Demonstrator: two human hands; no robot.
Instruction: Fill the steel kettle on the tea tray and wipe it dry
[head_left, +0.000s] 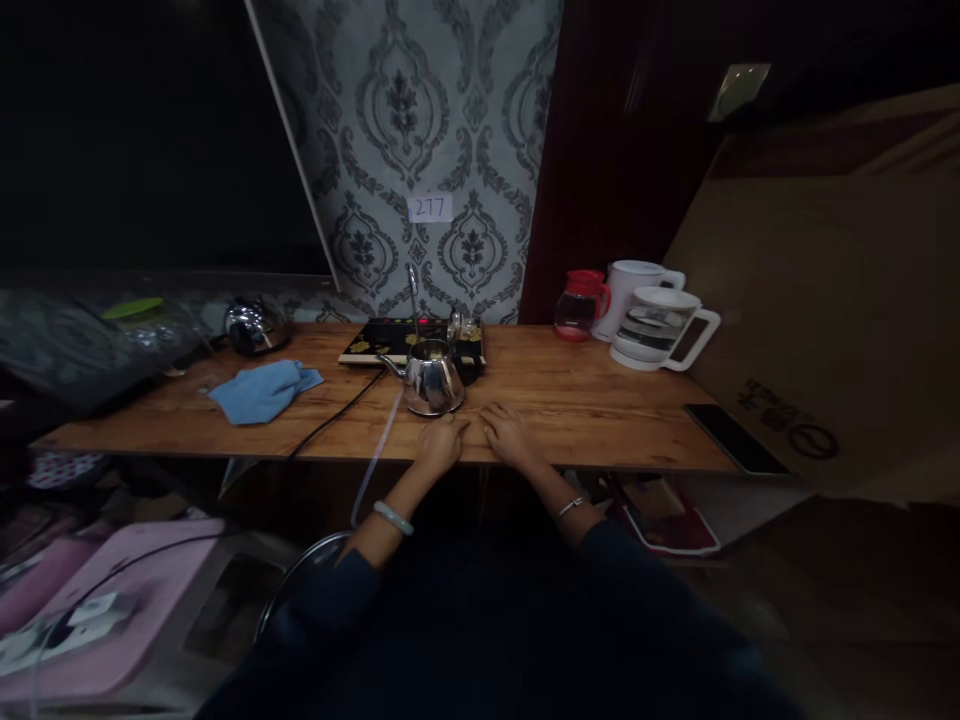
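Note:
My left hand (441, 444) rests at the front edge of the wooden table, just in front of a shiny steel kettle (433, 380). Its fingers are slightly bent and hold nothing that I can see. To its right, my right hand (509, 435) lies on the tabletop with fingers stretched forward, empty. The kettle stands upright without a lid, its spout pointing left. Behind it is a black electric tea stove (375, 338) with gold flowers, a red light and a curved metal water spout (413, 290).
A blue cloth (264, 390) and a round steel pot (256, 327) are on the left. At right stand a red-lidded jug (577, 305), a white-handled glass jug (651, 328), a white kettle (616, 285) and a phone (735, 438). A clear hose (379, 450) hangs over the front edge.

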